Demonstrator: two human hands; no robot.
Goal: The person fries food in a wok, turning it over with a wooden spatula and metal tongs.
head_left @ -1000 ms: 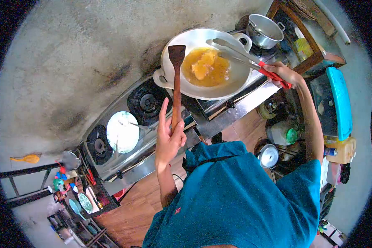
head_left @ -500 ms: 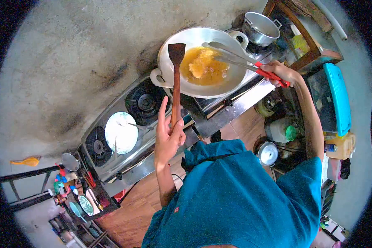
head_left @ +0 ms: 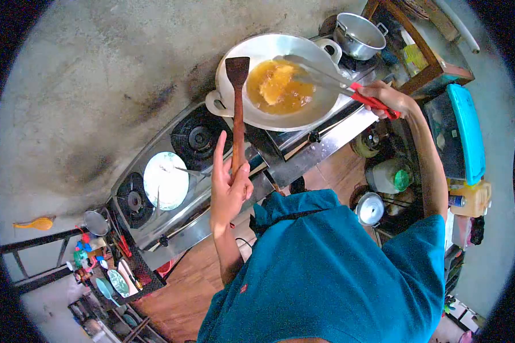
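Note:
My left hand (head_left: 228, 188) grips the handle of a dark wooden spatula (head_left: 237, 108), index finger stretched out; the blade hangs over the left rim of a metal wok (head_left: 320, 106). My right hand (head_left: 388, 98) holds red-handled metal tongs (head_left: 320, 77) that reach across the wok, tips near a yellow piece of food (head_left: 274, 86) lying in hot oil. The wok stands on the right burner of a steel gas stove (head_left: 303, 160).
An empty black burner (head_left: 195, 137) sits left of the wok, with a round white plate (head_left: 166, 180) beside it. A small steel pot (head_left: 356, 35) stands behind the wok. A wooden shelf (head_left: 435, 63), a turquoise lid (head_left: 468, 134) and pots on the floor are to the right.
The view has drifted slightly, so everything sits a bit higher and further left. Both hands keep their grip; the spatula blade stays by the wok's left rim and the tongs over the oil.

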